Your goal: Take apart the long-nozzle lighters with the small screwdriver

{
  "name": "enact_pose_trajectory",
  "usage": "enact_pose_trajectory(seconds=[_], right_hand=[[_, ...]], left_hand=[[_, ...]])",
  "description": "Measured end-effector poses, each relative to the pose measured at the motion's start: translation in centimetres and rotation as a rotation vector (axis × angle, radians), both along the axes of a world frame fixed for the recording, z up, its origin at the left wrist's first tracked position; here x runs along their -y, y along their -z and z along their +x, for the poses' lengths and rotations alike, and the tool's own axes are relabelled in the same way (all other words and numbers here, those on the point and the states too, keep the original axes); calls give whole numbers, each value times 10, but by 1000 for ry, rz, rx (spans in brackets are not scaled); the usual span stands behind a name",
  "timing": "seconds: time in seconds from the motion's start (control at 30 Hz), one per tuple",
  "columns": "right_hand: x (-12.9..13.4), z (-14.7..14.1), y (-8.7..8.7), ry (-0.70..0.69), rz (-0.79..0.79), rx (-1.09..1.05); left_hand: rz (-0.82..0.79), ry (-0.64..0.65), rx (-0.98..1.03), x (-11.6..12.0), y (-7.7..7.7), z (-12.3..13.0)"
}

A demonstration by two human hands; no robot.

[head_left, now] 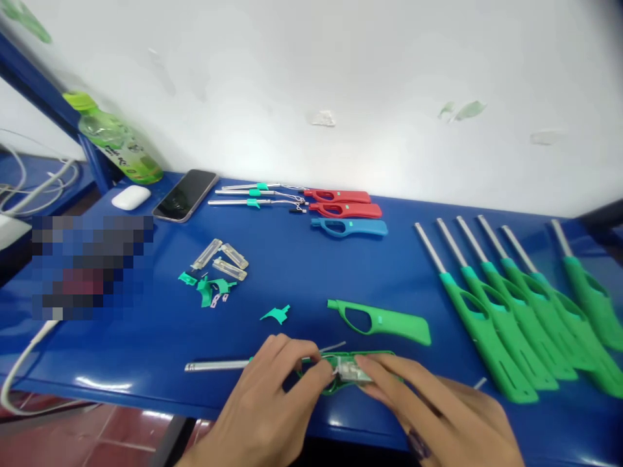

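An open green lighter casing half (335, 389) lies near the front edge of the table, with a metal lighter tube (219, 366) reaching out to the left. My left hand (272, 395) rests over the tube's inner end, thumb and index pressed together beside the clear fuel tank; what lies between them is too small to make out. My right hand (423, 402) has its fingers closed on the clear fuel tank (351, 370) at the casing. Just behind are the other green casing half (389, 324) and a loose teal trigger (277, 314).
Several assembled green lighters (506, 344) stand in a row at the right. Red casings (345, 209), a blue casing (355, 227) and wired metal tubes (243, 192) lie at the back. Spare tanks (230, 268), a phone (187, 194), a white case (131, 198) and a bottle (117, 143) are left.
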State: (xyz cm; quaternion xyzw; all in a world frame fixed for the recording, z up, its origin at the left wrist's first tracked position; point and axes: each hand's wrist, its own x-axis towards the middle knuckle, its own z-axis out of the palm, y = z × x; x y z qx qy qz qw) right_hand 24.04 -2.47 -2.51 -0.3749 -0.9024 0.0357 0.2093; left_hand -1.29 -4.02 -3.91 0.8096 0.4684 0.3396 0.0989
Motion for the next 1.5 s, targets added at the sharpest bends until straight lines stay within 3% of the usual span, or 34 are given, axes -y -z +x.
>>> enact_pose_trajectory(seconds=[0.27, 0.57, 0.8, 0.9, 1.03, 1.23, 1.37, 1.5], right_hand=[[-15, -28, -15, -122, 37, 61], [-34, -56, -29, -263, 64, 170], [-50, -92, -43, -349, 4, 59], [-58, -100, -40, -292, 26, 30], [-70, -107, -29, -200, -15, 69], [-95, -130, -9, -178, -56, 143], [-97, -123, -19, -174, -83, 168], [-68, -81, -40, -141, -134, 150]], left_hand=[[-36, -97, 61, 13, -2, -21], [-48, -154, 292, 16, -2, -51], [-163, -146, 360, 16, -17, -73], [-185, -201, 346, 14, -16, -83], [-41, -386, 163, 5, -2, -96], [17, -410, -24, -11, 12, -106], [60, -388, -64, -4, 7, -100], [13, -211, -108, 14, 5, -80]])
